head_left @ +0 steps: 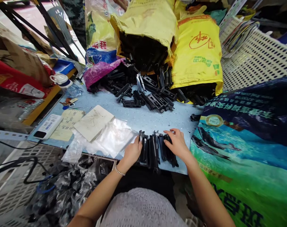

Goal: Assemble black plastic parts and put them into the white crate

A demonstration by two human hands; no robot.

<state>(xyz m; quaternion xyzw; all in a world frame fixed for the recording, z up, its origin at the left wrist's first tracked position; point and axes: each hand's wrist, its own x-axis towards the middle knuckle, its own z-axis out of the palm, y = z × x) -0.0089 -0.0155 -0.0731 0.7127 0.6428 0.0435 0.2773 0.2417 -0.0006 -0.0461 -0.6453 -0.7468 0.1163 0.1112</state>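
Observation:
A row of long, narrow black plastic parts (154, 153) lies side by side at the table's front edge. My left hand (131, 152) is at the row's left end, with its thumb and fingers closed on the outermost part. At the right end, my right hand (177, 144) has its fingers bent over the parts there, thumb and fingertips against them. What the undersides of both hands touch is hidden. Clear plastic bags (115, 138) lie just left of my left hand, partly under a worn pale pad (94, 123).
Farther back, a loose pile of black parts (155, 101) spills from a yellow sack (148, 19). Another yellow sack (197, 53) and a blue-green sack (242, 151) stand to the right. On the left are a handwritten note (66, 126), a white device (48, 126) and a bottle (72, 90).

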